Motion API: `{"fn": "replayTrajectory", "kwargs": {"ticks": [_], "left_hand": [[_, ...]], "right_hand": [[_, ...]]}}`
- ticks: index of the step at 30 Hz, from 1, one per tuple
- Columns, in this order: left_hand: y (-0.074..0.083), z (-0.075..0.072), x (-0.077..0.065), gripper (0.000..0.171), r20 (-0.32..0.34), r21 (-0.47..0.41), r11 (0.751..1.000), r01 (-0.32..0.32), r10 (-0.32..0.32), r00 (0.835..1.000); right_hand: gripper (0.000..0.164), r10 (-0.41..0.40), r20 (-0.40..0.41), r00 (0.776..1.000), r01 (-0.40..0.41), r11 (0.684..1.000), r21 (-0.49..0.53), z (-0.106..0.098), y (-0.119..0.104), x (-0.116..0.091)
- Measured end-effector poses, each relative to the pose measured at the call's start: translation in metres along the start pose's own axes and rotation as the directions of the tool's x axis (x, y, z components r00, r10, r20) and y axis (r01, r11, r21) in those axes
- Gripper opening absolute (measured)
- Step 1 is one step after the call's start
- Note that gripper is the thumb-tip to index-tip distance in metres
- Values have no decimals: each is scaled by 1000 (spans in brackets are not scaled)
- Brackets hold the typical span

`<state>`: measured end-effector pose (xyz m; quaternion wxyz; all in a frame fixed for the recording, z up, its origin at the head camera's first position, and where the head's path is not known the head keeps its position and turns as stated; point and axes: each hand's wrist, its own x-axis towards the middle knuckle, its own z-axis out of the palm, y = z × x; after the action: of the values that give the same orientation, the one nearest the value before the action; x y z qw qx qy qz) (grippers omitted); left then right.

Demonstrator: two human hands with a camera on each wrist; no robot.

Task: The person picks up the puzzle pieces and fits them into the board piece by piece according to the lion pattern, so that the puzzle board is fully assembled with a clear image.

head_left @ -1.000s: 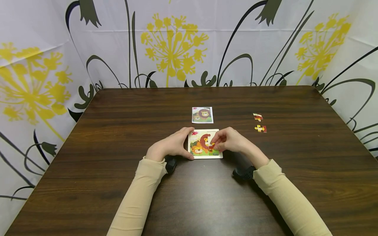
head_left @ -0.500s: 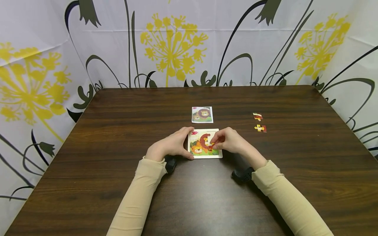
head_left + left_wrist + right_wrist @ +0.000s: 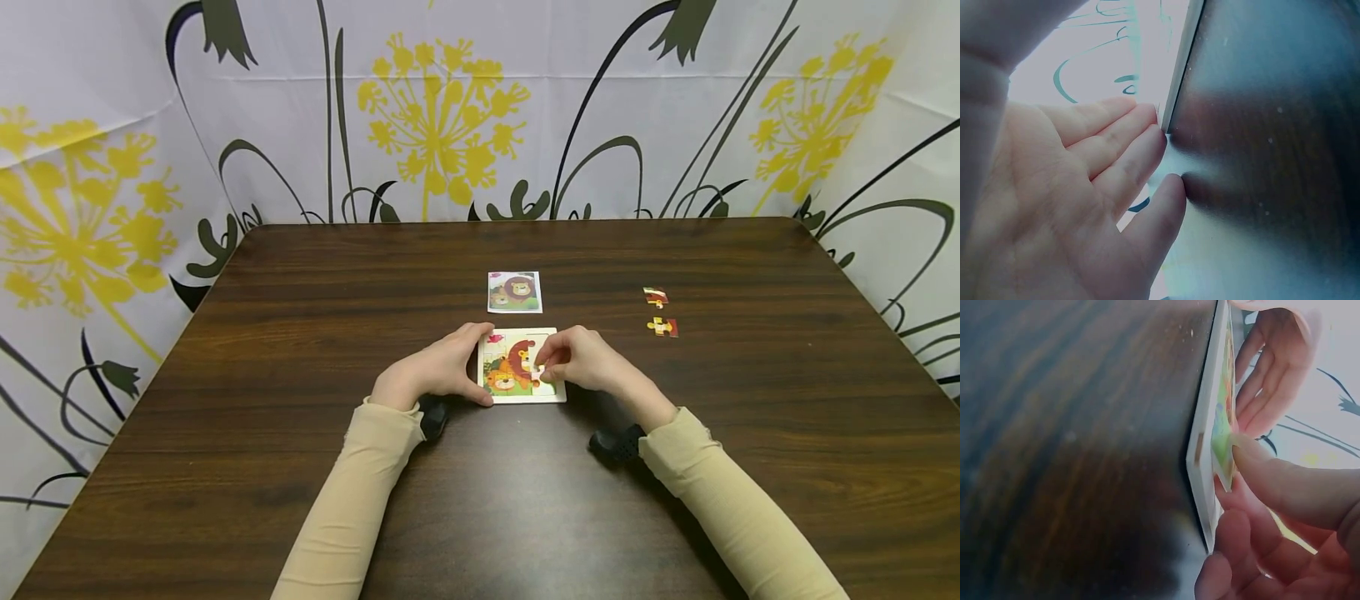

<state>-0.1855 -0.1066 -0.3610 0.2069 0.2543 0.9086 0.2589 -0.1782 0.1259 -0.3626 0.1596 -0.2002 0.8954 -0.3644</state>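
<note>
A lion jigsaw puzzle in a white frame (image 3: 522,401) lies on the table, partly filled with pieces. My left hand (image 3: 441,364) steadies its left side, fingertips at the upper corner and thumb at the lower. The left wrist view shows those fingers (image 3: 1129,159) nearly straight against the frame's edge. Over the puzzle's right part, my right hand (image 3: 581,360) pinches a puzzle piece (image 3: 1222,450) between thumb and fingers. That piece, partly green, tilts up from the frame in the right wrist view; the fingers mostly hide it from the head view. White backing shows beside the fingertips.
Two loose puzzle pieces, an upper piece (image 3: 655,297) and a lower piece (image 3: 663,327), lie to the right. Behind the frame is a printed lion picture card (image 3: 513,292). The dark wooden table (image 3: 300,333) meets a flowered cloth (image 3: 300,108) at its back.
White backing now shows at the puzzle's lower right, where picture showed before; the piece there has come up with my right fingers. My left hand stays in place.
</note>
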Motion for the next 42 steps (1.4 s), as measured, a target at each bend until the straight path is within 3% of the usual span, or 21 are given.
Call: {"fn": "replayTrajectory", "kwargs": {"ticks": [15, 30, 42], "left_hand": [[0, 1, 1, 101, 7, -7, 1000, 3, -3, 1000], [-1, 2, 1, 101, -3, -17, 1000, -6, 6, 1000], [-1, 3, 1, 101, -10, -20, 1000, -3, 3, 1000]], "right_hand": [[10, 16, -14, 1000, -17, 998, -59, 2, -4, 0], [4, 25, 31, 999, -22, 996, -90, 4, -9, 0], [6, -13, 29, 999, 16, 994, -106, 2, -7, 1]]}}
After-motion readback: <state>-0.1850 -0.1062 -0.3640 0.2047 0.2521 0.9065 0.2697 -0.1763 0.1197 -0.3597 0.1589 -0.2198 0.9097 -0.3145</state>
